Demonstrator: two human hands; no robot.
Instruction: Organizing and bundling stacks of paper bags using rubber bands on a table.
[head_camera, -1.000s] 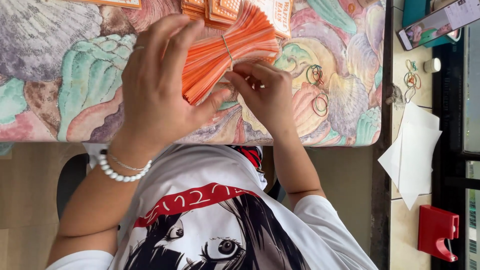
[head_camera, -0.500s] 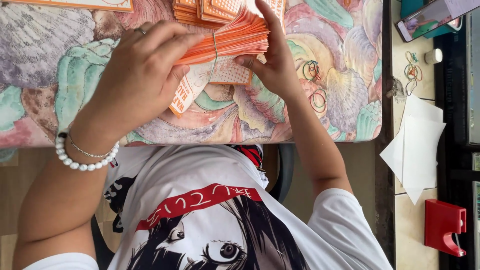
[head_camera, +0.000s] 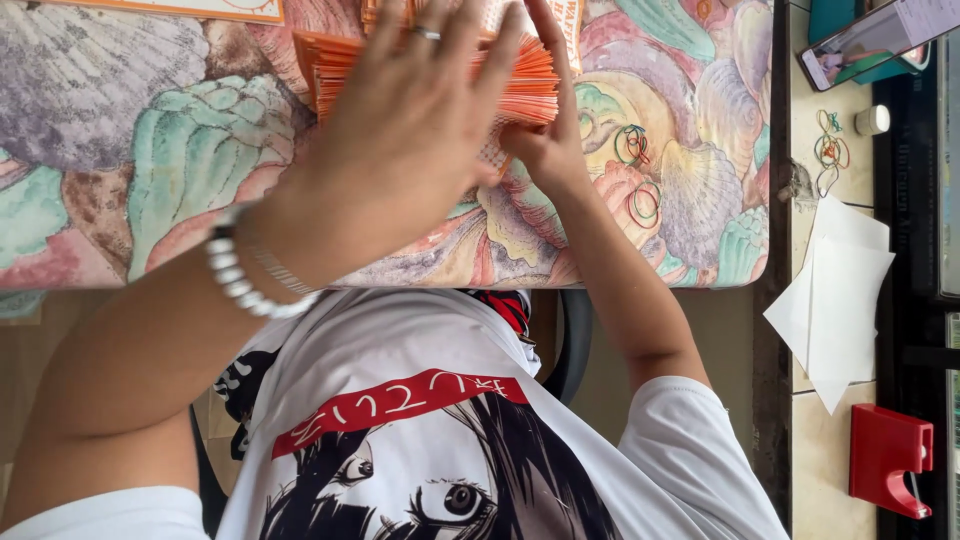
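A thick stack of orange paper slips (head_camera: 525, 85) lies on the table with the shell-patterned cloth (head_camera: 120, 150), near its far edge. My left hand (head_camera: 420, 130), with a ring and a white bead bracelet, lies across the top of the stack and hides most of it. At the stack's right end, my right hand (head_camera: 548, 125) grips it with the fingers pointing away from me. More orange printed sheets (head_camera: 215, 10) lie at the far edge.
Loose rubber bands (head_camera: 636, 150) lie on the cloth right of the stack. A side counter at right carries more rubber bands (head_camera: 830, 150), white paper sheets (head_camera: 840, 290), a red tape dispenser (head_camera: 888, 460), a phone (head_camera: 870, 40) and a small white cap (head_camera: 873, 120).
Both hands moved the stack away from me toward the table's far edge. The fanned slips are now squared flatter, and my left hand spreads over them instead of curling around them.
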